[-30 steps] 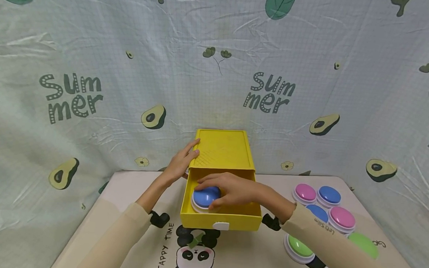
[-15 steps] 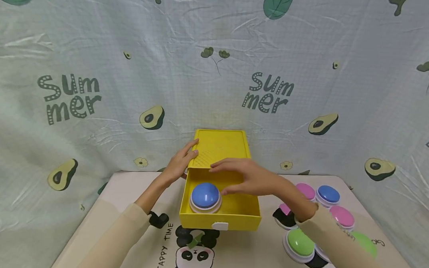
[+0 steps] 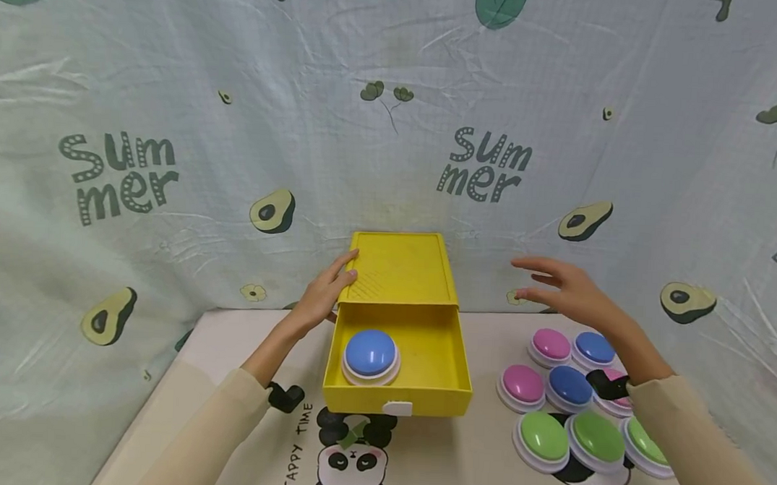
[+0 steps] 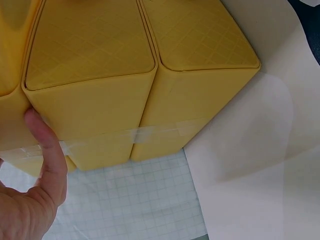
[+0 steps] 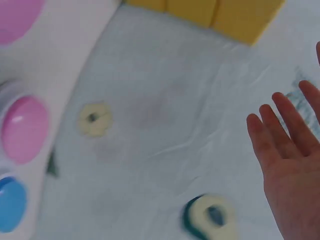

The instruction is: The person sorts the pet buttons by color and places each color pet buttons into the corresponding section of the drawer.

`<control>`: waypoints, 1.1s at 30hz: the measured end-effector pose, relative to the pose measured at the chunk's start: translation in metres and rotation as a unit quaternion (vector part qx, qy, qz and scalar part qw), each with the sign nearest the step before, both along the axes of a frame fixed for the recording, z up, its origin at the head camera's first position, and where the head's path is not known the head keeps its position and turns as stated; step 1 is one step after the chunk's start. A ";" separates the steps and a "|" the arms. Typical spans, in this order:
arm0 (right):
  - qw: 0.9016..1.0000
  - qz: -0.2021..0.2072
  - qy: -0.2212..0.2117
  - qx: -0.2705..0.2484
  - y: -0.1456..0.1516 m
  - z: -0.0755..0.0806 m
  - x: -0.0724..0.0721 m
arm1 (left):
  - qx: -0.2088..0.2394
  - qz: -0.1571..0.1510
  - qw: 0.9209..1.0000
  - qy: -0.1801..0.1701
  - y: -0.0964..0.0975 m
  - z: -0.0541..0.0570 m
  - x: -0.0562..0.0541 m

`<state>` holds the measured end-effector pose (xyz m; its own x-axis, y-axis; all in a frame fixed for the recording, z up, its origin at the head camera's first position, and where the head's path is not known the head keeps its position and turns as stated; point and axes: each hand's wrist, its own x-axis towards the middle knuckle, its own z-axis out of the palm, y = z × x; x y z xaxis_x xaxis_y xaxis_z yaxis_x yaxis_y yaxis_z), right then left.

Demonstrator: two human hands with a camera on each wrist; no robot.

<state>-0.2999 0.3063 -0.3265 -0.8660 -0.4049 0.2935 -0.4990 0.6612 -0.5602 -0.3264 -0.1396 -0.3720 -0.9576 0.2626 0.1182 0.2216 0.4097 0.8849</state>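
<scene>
A yellow drawer box (image 3: 400,268) stands at the back of the table, its drawer (image 3: 397,402) pulled out towards me. In the drawer's left part sits a blue push button (image 3: 371,352) with a domed top and white base. My left hand (image 3: 321,294) rests against the box's left side, fingertips at its top edge; the left wrist view shows one finger (image 4: 50,150) against the yellow wall (image 4: 95,105). My right hand (image 3: 569,290) is raised beyond the buttons on the right, fingers extended and holding nothing. The right wrist view shows its palm (image 5: 295,185).
Right of the box stand several push buttons: pink (image 3: 523,384), blue (image 3: 569,386) and green (image 3: 544,435). My right forearm covers part of this group. A printed cloth (image 3: 340,161) hangs close behind the table (image 3: 240,366).
My right hand has let go of the blue button in the drawer, lifted and swung right, away from the box. The left hand keeps its place on the box.
</scene>
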 end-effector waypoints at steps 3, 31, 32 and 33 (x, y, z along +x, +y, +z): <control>0.999 -0.030 -0.013 0.000 0.030 -0.015 -0.004 | -0.003 0.000 1.000 0.003 -0.001 0.001 0.000; 0.966 -0.184 -0.167 0.077 0.137 -0.125 0.000 | -0.002 0.000 1.000 0.003 0.000 0.000 0.001; 0.966 -0.180 -0.167 0.078 0.138 -0.127 0.001 | -0.002 0.000 1.000 0.002 0.000 0.000 0.001; 0.967 -0.175 -0.168 0.077 0.138 -0.128 0.001 | -0.001 0.000 1.000 0.002 0.000 0.000 0.001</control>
<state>-0.2990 0.4448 -0.4549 -0.9939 -0.0856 -0.0689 -0.0358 0.8453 -0.5331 -0.3252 -0.1400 -0.3724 -0.9573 0.2626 0.1210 0.2247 0.4124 0.8829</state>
